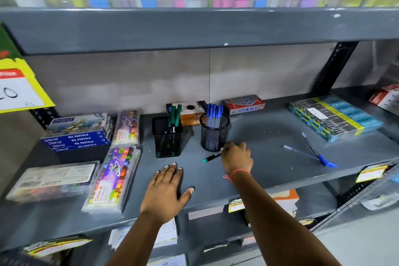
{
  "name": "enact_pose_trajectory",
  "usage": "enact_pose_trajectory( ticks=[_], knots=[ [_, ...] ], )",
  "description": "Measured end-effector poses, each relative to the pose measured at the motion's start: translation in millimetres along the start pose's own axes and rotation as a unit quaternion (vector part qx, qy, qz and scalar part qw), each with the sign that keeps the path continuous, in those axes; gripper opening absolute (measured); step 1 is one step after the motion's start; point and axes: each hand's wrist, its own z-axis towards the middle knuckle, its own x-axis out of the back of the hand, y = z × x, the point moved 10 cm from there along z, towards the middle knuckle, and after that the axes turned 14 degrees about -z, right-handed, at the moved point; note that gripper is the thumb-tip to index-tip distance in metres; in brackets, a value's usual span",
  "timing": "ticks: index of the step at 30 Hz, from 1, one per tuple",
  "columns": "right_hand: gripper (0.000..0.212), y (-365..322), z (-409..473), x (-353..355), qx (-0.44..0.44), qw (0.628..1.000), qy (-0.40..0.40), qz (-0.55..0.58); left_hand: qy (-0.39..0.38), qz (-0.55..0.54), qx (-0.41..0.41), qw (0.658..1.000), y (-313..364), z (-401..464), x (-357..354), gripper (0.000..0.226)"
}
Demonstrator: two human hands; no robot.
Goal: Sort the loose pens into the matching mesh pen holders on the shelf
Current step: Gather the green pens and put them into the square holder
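Right hand (237, 157) fingers pinch the green pen (212, 157) lying on the shelf (269, 136), at 6 o'clock of the round holder (214, 131) (blue pens). Left hand (167, 190) rests flat, released. Risk: misfiling; green belongs in the square holder (167, 138).

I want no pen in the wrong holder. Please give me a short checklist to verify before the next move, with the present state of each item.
1. Right hand grips the green-tipped black pen: ok; fingers are closed on its end.
2. Matching holder found: ok; the square mesh holder has green pens, the round mesh holder blue ones.
3. Room in the square holder: ok, few pens inside.
4. Left hand out of the path: not ok; it lies flat in front of the square holder.
5. Remaining loose pens: not ok; two blue-capped pens lie at the right.
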Motion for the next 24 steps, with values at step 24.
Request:
enact_pose_trajectory(
  ticks=[24],
  knots=[
    [0.086,-52.0,-16.2,120.0,0.026,0.81,0.172,0.56,-0.02,0.019,0.011,1.0,1.6,0.6,1.8,0.105]
  ],
)
